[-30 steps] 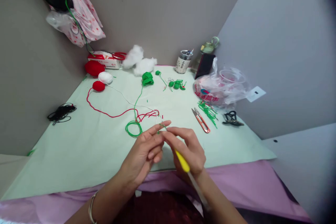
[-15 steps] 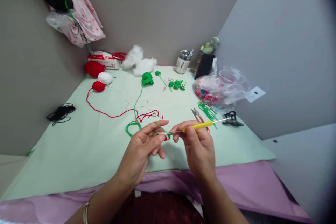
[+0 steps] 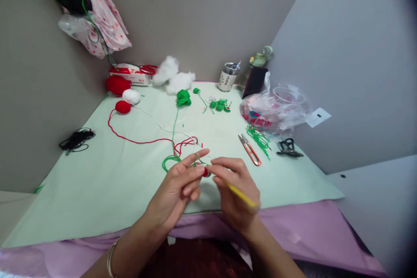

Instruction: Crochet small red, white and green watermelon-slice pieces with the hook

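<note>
Left hand (image 3: 176, 184) and right hand (image 3: 238, 195) met over one small red piece (image 3: 205, 172), loops at risk!
Left pinched that piece, our dial's centre, green strand (image 3: 197, 157) over its index finger; right gripped the yellow-handled hook (image 3: 243, 196), angled toward four o'clock, tip hidden. Slack tension could have dropped a loop. Just beyond, between nine and ten, lay the green coil (image 3: 164, 163), near the red tangle (image 3: 186, 142) at eleven; a tug could have snarled both.

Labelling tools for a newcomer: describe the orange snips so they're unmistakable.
On the pale green cloth, look just beyond the right hand. The orange snips lie there, just left of the green yarn clippings. Orange colour and pointed metal tips set them apart from the clippings and black clip.
</note>
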A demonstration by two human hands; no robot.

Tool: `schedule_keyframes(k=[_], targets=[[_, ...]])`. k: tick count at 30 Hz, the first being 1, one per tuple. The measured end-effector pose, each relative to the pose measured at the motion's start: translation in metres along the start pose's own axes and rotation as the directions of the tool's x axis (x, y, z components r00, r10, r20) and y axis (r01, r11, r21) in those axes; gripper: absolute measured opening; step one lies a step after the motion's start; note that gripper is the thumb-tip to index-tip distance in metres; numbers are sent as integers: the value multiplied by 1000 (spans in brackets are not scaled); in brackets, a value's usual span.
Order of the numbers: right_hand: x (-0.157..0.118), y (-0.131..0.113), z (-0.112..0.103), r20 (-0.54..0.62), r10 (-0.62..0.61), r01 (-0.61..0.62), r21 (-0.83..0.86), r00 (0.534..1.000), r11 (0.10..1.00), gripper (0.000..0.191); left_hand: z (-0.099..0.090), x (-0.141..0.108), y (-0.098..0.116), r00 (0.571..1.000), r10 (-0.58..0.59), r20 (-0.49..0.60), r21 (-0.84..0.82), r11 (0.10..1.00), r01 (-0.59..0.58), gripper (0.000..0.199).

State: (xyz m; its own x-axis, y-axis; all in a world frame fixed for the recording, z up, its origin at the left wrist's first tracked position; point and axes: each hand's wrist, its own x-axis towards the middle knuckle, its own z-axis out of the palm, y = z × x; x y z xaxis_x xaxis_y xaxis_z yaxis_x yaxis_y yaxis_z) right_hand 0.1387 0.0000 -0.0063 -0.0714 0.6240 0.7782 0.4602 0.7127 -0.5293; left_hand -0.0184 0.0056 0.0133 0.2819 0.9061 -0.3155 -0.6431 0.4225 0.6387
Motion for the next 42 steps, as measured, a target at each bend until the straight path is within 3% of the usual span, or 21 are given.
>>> schedule_keyframes(k=[3,5,7,10,12,14,17,20,23,29,31,33,35,37,39,42], targets=[[7,-2,-3,-27,293,-267,339,956,902,25,1,1,5,1000,5,6,-21,1000,-5,38],[11,-3,-1,12,352,-323,428,936,844,24,3,0,4,999,41,29,46,998,-42,38],[11,-3,2,33,305,-292,401,952,868,23,5,0,0,995,99,33,121,987,-102,37],[7,-1,5,5,141,-139,216,990,966,29,5,1,-5,985,174,10,163,971,-173,39],[3,2,4,13,-2,2,42,1000,999,34,3,3,-6,992,128,12,113,985,-128,40],[2,3,1,26,-61,62,-32,998,998,36,0,5,-4,999,28,25,27,999,-29,39],[6,3,-3,-47,157,-149,138,987,979,27,-3,8,0,1000,-21,10,-53,998,22,32],[12,1,-4,-23,382,-348,367,924,863,22,-2,7,-1,999,46,-3,-8,999,-46,30],[13,1,-1,80,415,-411,391,907,824,19,2,4,-3,995,95,15,89,991,-96,32],[12,4,-3,122,488,-472,534,864,702,24,4,1,1,991,133,17,203,970,-134,30],[12,2,-5,105,468,-458,476,877,751,25,2,1,2,988,155,11,241,958,-153,30],[11,-1,-6,65,368,-368,332,928,869,23,0,0,-1,980,199,2,295,936,-190,31],[7,-3,-4,52,164,-171,166,985,971,23,-1,0,-6,968,253,-8,339,911,-235,31],[2,-2,0,66,-41,40,12,997,999,25,0,0,-9,959,282,-20,332,907,-260,37],[-2,0,2,61,-124,129,-89,990,988,29,1,0,-9,975,220,-26,239,949,-208,46],[-1,1,2,8,-41,41,-77,999,996,30,3,1,-2,1000,23,10,41,999,-23,47]])
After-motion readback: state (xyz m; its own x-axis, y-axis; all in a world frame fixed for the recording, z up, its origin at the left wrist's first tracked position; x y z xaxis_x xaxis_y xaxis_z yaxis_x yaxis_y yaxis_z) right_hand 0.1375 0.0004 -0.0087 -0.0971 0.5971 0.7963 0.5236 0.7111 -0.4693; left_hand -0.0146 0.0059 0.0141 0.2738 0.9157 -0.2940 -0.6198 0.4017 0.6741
